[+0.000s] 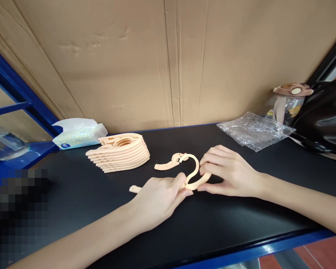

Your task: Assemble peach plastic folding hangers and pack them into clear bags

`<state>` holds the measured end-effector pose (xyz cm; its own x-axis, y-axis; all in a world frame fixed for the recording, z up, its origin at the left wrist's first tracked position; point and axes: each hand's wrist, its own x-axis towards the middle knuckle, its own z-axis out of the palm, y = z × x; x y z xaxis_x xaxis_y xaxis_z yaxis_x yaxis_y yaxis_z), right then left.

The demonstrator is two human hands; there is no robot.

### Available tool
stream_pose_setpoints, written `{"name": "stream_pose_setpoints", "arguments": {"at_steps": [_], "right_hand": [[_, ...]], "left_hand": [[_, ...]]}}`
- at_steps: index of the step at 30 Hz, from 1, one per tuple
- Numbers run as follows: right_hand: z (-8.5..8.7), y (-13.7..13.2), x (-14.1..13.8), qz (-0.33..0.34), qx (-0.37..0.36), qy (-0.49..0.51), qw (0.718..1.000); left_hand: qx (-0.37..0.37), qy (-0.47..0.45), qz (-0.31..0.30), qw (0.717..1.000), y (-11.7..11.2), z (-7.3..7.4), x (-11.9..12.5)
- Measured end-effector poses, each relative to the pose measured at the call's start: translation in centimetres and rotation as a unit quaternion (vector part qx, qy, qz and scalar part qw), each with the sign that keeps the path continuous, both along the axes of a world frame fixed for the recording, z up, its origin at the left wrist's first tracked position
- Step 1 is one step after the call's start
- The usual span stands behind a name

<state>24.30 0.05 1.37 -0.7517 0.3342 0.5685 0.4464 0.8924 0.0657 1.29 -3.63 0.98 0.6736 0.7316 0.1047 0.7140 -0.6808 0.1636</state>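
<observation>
Holding a folding hanger beside its hook with the left grip and by one end with the right grip, between the near and far edges of the tabletop, with a hanger stack toward the far-left corner.

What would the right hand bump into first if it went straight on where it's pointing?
Going left, the right hand would probably meet the curved hook of the peach hanger it holds, though depth is hard to judge from this one view.
</observation>
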Motion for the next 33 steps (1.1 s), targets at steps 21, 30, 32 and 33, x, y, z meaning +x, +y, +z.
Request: {"name": "stream_pose_setpoints", "arguments": {"at_steps": [21,30,32,33], "right_hand": [[-0.06,-0.07,0.09,0.015,-0.023,0.012,1.0],[-0.13,-0.08,0.09,-0.014,-0.079,-0.007,0.997],[-0.04,-0.09,-0.01,-0.039,-0.125,-0.002,0.991],[-0.02,-0.02,-0.05,-0.057,-0.156,0.004,0.986]], "left_hand": [[0.013,0.019,-0.01,1.0,0.15,0.22,-0.13],[0.065,0.051,-0.055,0.995,-0.02,0.0,-0.07],[0.076,0.063,-0.07,0.993,-0.13,0.12,-0.05],[0.083,0.071,-0.077,0.991,-0.18,0.15,-0.07]]}}
